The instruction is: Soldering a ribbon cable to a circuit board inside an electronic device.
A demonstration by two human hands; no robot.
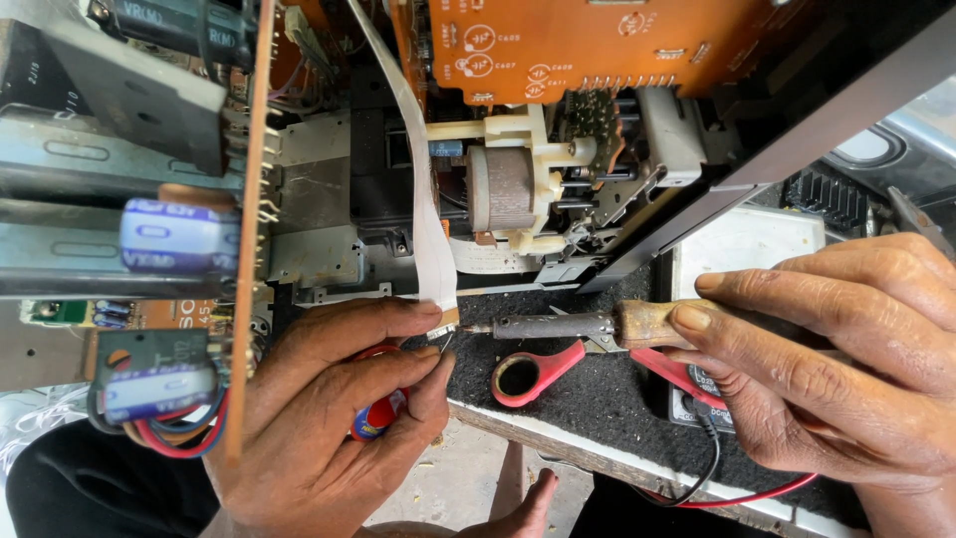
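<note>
Now right hand (pixel 836 369) grip pinching soldering iron (pixel 568 325); left hand (pixel 339 408) pinching ribbon cable (pixel 423 214).

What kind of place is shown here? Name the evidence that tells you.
Probably an electronics repair bench. The right hand holds a wooden-handled soldering iron, the left hand pinches a white ribbon cable, and an opened chassis shows an orange circuit board.

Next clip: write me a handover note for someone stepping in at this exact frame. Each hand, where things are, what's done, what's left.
Left hand: pinches the end of the white ribbon cable, with a small red-and-blue object tucked in the palm.
Right hand: holds the wooden-handled soldering iron, tip at the cable end.
Red-handled scissors lie on the dark mat beneath; open chassis with orange circuit board above.
Done: cable end and tip brought together.
Left: whether the joint is made cannot be seen.
</note>
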